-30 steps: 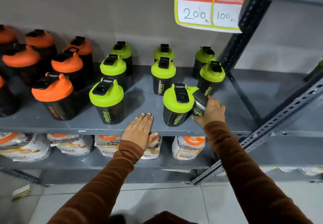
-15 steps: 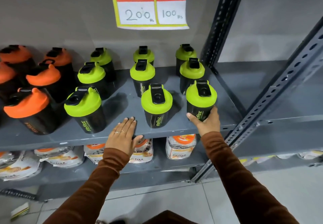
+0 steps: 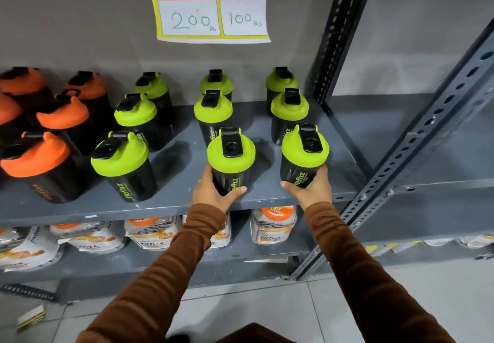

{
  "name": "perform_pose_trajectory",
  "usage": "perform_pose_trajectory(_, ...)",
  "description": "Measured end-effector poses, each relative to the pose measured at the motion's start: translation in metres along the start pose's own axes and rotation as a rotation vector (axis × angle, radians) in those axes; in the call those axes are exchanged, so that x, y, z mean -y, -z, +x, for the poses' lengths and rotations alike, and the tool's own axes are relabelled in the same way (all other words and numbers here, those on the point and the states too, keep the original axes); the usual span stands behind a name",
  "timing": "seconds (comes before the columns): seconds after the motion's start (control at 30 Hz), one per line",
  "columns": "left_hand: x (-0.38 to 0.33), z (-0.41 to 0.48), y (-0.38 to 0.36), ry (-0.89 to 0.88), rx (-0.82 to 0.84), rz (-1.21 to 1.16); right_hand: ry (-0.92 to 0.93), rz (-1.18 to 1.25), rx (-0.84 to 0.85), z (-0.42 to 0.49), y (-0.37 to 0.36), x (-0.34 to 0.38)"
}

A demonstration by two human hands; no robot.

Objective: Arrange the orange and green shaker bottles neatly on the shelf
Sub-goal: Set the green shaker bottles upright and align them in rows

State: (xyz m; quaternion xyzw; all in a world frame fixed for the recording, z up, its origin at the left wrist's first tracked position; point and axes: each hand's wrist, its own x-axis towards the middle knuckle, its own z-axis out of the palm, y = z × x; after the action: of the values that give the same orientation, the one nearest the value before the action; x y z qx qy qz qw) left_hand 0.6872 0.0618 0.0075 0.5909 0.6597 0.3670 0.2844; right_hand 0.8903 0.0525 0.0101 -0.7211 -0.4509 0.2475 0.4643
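Black shaker bottles stand on a grey shelf (image 3: 176,206). Several with green lids fill three columns at the middle and right; several with orange lids (image 3: 40,160) stand at the left. My left hand (image 3: 213,193) grips the front middle green bottle (image 3: 231,155) around its base. My right hand (image 3: 311,188) grips the front right green bottle (image 3: 304,152) the same way. Both bottles stand upright on the shelf near its front edge. Another green bottle (image 3: 120,160) stands at the front of the left green column.
A yellow price sign (image 3: 211,13) hangs above the shelf. A slotted metal upright (image 3: 336,45) bounds the shelf on the right, with a diagonal brace (image 3: 417,139) in front. White pouches (image 3: 272,225) lie on the lower shelf. Tiled floor lies below.
My left hand has left the shelf edge and closed around the front middle green bottle. My right hand stays on the front right bottle, which went from tilted to upright.
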Motion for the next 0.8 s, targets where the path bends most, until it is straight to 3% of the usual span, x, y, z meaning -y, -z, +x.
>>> perform_pose_trajectory(0.8, 0.004, 0.001, 0.031, 0.03, 0.137, 0.06, -0.025, -0.001, 0.097, -0.003, 0.018, -0.001)
